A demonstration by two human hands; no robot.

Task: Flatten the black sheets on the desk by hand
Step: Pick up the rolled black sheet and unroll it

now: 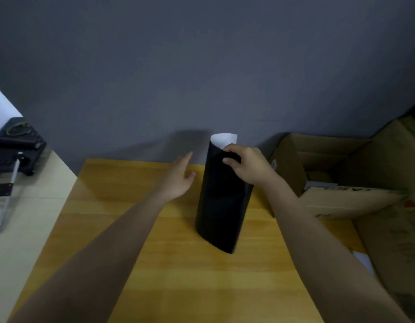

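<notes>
A black sheet, curled into a loose tube with a white inner side showing at its top, stands tilted above the wooden desk. My right hand grips the sheet's upper edge, thumb on the black face. Just left of the sheet, my left hand hovers with fingers spread, palm toward the sheet, holding nothing. The sheet's lower end is near the desk surface; I cannot tell if it touches.
An open cardboard box stands on the right, close to my right arm. At the left, a pale table holds a dark device with a metal bar. A grey wall runs behind the desk.
</notes>
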